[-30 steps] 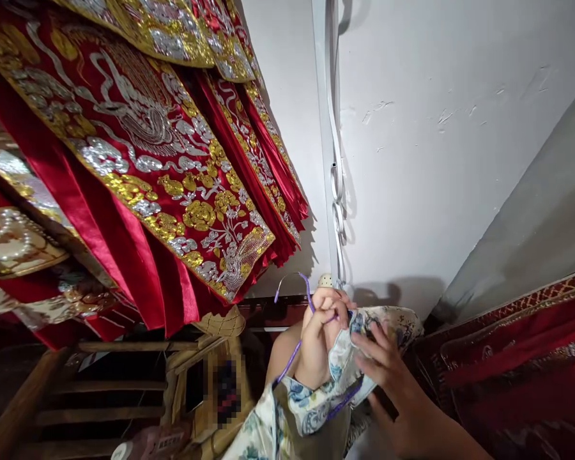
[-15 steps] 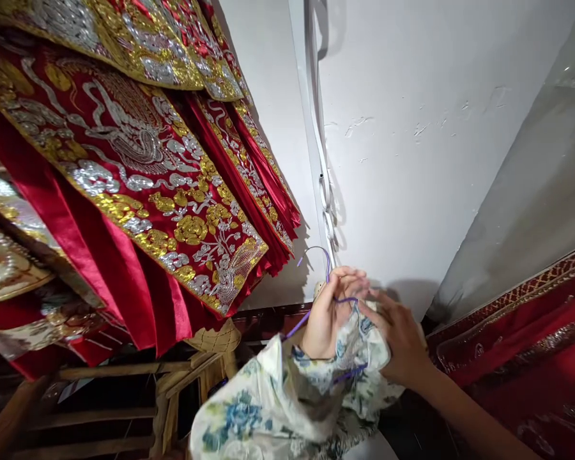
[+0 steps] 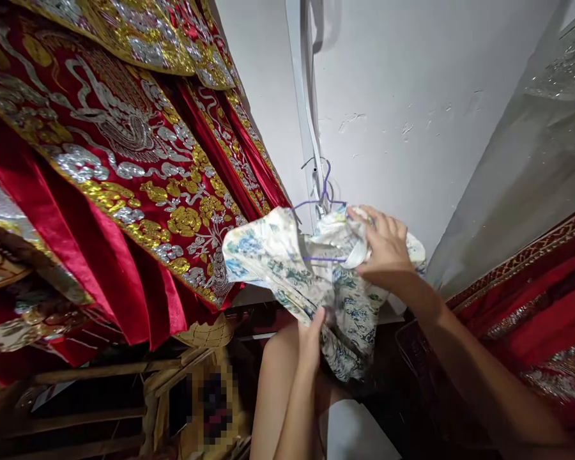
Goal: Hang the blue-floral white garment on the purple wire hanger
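Observation:
A white garment with a blue and green floral print (image 3: pixel 287 262) hangs bunched on a thin purple wire hanger (image 3: pixel 319 203), held up in front of the white wall. My right hand (image 3: pixel 383 246) grips the garment's upper right part near the hanger's shoulder, fingers curled into the cloth. My left hand (image 3: pixel 311 335) reaches up from below and pinches the lower part of the same garment. The hanger's hook points up beside a white cable running down the wall.
Red satin robes with heavy gold and silver embroidery (image 3: pixel 124 160) hang in a row at the left. More red embroidered fabric (image 3: pixel 531 306) under clear plastic lies at the right. A white wall (image 3: pixel 402 96) is behind, and wooden furniture (image 3: pixel 100 390) stands below left.
The garment and hanger have been lifted from low in front of me to higher against the wall. My left hand has left the hanger and now holds the cloth from below.

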Demonstrator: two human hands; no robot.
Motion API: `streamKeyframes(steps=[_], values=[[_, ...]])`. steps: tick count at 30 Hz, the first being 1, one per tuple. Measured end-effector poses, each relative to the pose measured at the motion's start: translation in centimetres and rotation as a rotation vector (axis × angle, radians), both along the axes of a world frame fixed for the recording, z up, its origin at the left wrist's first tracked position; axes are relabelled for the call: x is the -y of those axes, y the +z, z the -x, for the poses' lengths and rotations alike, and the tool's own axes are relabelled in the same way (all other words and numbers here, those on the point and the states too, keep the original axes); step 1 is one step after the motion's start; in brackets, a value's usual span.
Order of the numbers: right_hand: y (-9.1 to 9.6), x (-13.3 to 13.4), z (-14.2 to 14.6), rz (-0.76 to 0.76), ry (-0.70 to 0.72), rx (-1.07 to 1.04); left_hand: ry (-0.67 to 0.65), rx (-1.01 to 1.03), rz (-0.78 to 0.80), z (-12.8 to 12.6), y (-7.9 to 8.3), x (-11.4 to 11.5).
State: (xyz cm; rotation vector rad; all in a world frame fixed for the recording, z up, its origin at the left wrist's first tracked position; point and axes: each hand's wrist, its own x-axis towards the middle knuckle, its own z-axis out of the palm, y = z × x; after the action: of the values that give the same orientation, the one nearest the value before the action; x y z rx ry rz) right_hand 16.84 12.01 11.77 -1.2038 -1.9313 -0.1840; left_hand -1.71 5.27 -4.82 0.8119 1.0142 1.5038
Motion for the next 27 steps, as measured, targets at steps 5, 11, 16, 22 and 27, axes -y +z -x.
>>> streamKeyframes(steps=[5, 11, 16, 22, 27], values=[[-6.6, 5.5, 2.7, 0.131, 0.413, -0.208, 0.097, 0.011, 0.071, -2.4, -3.4, 2.8], [-17.9, 10.5, 4.2, 0.42, 0.093, -0.906, 0.125, -0.005, 0.159, -2.1, -6.2, 5.2], [-18.4, 8.9, 3.0, 0.879, 0.249, -0.621, 0.201, -0.005, 0.101, -2.6, -6.1, 5.1], [-15.2, 9.8, 2.6, 0.891, 0.274, -0.568, 0.111, -0.007, 0.116, -2.7, -3.4, 6.6], [-15.0, 11.0, 3.3, 0.84, 0.234, -0.747, 0.047, -0.069, 0.092, -2.4, -2.6, 7.3]])
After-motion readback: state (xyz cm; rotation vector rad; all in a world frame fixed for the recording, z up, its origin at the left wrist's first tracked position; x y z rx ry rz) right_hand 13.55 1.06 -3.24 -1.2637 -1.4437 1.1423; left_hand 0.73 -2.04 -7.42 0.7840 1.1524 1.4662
